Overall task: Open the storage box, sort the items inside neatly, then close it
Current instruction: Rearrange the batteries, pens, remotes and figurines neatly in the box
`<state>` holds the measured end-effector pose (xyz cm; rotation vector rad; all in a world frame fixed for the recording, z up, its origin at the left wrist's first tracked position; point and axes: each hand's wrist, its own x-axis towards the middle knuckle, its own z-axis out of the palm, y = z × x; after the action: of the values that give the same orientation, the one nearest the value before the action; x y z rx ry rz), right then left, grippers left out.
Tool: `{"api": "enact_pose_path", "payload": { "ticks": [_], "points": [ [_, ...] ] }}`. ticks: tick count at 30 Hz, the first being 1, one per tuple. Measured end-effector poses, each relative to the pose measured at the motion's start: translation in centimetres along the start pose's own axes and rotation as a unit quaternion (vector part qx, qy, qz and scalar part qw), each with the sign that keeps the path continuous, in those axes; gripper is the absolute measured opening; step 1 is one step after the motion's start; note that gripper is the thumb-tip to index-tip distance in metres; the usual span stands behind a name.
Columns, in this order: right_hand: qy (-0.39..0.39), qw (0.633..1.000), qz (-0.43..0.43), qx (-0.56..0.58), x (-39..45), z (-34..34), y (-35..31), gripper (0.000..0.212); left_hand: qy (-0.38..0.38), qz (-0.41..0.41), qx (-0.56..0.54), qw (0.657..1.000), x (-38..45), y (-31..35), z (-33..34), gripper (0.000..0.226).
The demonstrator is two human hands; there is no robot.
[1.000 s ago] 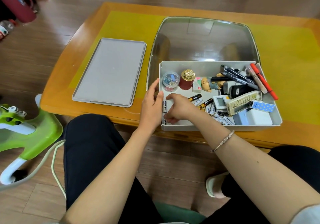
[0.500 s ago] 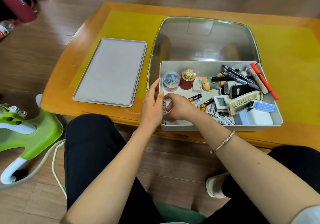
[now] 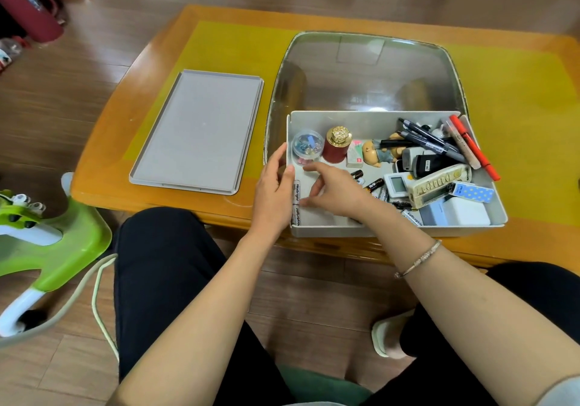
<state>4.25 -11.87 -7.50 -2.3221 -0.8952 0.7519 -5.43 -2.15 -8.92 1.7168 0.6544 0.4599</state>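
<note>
The grey storage box (image 3: pixel 376 231) stands open at the table's near edge, and its flat lid (image 3: pixel 197 132) lies to the left. My left hand (image 3: pixel 273 192) rests against the box's left wall with straight fingers. Two white batteries (image 3: pixel 296 190) lie end to end along that wall inside. My right hand (image 3: pixel 339 192) hovers inside the box just right of them, fingers loosely spread, holding nothing. Behind it stand a clear clip jar (image 3: pixel 307 147) and a red jar with a gold cap (image 3: pixel 337 145). More batteries, a remote (image 3: pixel 439 183), pens (image 3: pixel 430 140) and a white block (image 3: pixel 464 212) fill the right half.
The box sits partly on a glass inset (image 3: pixel 364 70) in the yellow-orange table (image 3: pixel 219 45). A green and white appliance (image 3: pixel 53 248) with a cord stands on the floor at my left knee. A dark red bottle (image 3: pixel 28 10) is at the far left.
My right hand has uncurled and lifted off the batteries by the left wall, its fingers now spread toward the jars. My left hand has stayed at the box wall.
</note>
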Motion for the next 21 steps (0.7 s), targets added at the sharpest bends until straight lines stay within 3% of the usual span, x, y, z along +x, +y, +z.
{"api": "enact_pose_path", "payload": {
  "ticks": [3,5,11,21],
  "points": [
    [0.092,0.996,0.001,-0.002,-0.8,-2.2,1.7,0.041,-0.006,-0.012,-0.005,1.0,0.1,0.0,0.0,0.042],
    [0.128,0.99,0.009,-0.064,-1.4,-3.5,2.8,0.026,-0.008,-0.011,-0.005,1.0,0.1,0.0,-0.1,0.043],
    [0.063,0.961,0.01,-0.269,-2.1,-4.7,3.9,0.032,-0.01,-0.012,-0.006,1.0,0.0,0.1,0.0,0.042],
    [0.04,0.951,0.003,-0.305,-0.8,-4.0,3.3,0.024,-0.008,-0.014,-0.002,1.0,0.1,0.0,0.0,0.043]
  ]
}}
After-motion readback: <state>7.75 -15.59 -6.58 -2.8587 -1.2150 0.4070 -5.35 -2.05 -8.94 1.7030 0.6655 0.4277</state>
